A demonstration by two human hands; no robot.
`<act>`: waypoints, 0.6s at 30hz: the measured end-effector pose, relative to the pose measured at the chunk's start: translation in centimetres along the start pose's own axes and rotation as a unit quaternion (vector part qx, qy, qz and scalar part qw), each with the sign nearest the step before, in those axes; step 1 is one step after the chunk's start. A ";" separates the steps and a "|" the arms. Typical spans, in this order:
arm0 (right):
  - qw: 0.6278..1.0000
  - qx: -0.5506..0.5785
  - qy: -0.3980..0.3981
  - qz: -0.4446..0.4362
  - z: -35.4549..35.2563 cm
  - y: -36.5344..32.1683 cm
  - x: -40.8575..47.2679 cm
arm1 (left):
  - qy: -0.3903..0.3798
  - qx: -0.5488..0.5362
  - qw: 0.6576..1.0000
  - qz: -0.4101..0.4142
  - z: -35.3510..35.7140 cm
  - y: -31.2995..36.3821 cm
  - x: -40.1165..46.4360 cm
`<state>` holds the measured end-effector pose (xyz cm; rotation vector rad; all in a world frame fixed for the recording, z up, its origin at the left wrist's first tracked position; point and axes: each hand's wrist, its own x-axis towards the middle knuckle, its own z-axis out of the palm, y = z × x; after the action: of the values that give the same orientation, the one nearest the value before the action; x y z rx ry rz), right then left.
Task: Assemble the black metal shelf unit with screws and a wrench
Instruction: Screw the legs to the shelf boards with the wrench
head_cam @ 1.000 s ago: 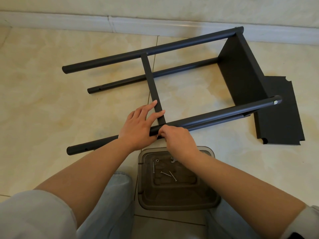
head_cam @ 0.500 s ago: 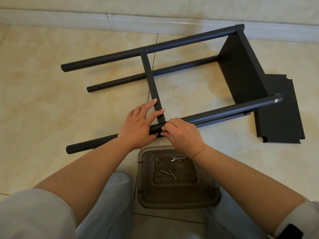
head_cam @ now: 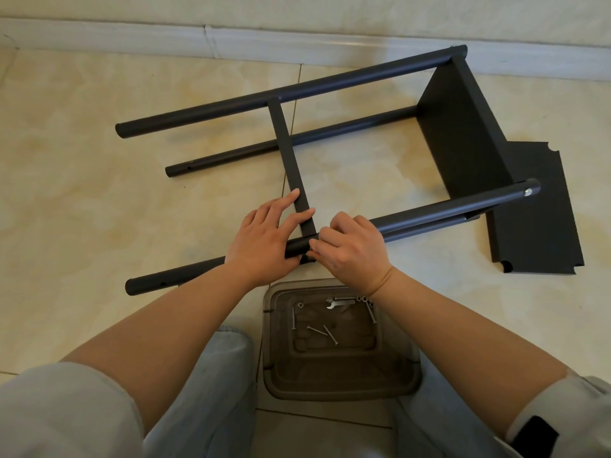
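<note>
Shelf unit: the black, matte metal shelf unit [head_cam: 463, 127] lies on its side on the floor, between the person's knees and the baseboard; round tube legs run left to right and end at a flat rectangular shelf panel standing on edge at the right
Near tube: the nearest round black tube leg [head_cam: 429, 213] crosses the middle of the view; a silver screw head [head_cam: 528, 192] shows at its right end, and a small hole shows near its left end
Crossbar: a flat, narrow black metal strip [head_cam: 287, 153] spans from the far tube down to the near tube, meeting it between the two hands
Left hand: the left hand [head_cam: 264, 239] rests over the near tube just left of the joint; fingers straight and slightly spread, the thumb lying across the strip's lower end
Right hand: the right hand [head_cam: 350, 249] sits on the near tube just right of the joint, fingers curled around it; what the fingertips pinch cannot be told
Loose panel: a second flat black rectangular metal panel [head_cam: 535, 226] with notched corners lies flat on the floor at the right, partly under the frame's end
Tray: a translucent brown plastic tray [head_cam: 340, 381] with rounded corners sits between the knees; it holds long silver screws [head_cam: 330, 335] and a small silver wrench [head_cam: 334, 303]
Floor: glossy cream marbled tiles [head_cam: 99, 193] with thin grout lines; a pale baseboard [head_cam: 132, 38] at the top
Clothing: light grey fabric [head_cam: 66, 411] over both knees
</note>
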<state>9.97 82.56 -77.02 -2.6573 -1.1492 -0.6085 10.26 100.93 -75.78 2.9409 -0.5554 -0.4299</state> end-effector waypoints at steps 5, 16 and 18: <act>0.998 0.032 0.027 0.039 0.6 0.2 -0.1 | 0.003 -0.011 1.000 0.006 0.0 -0.1 -0.1; 0.933 0.073 -0.240 0.258 -0.9 0.8 0.6 | -0.011 -0.040 0.999 -0.002 -0.1 -0.4 -0.1; 0.929 0.069 -0.257 0.258 -1.1 0.4 0.7 | -0.015 -0.039 0.999 0.002 -0.1 -0.5 -0.5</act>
<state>10.37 82.40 -75.68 -2.8872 -0.4906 0.2662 10.05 101.60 -75.65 2.8632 -0.5361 -0.4838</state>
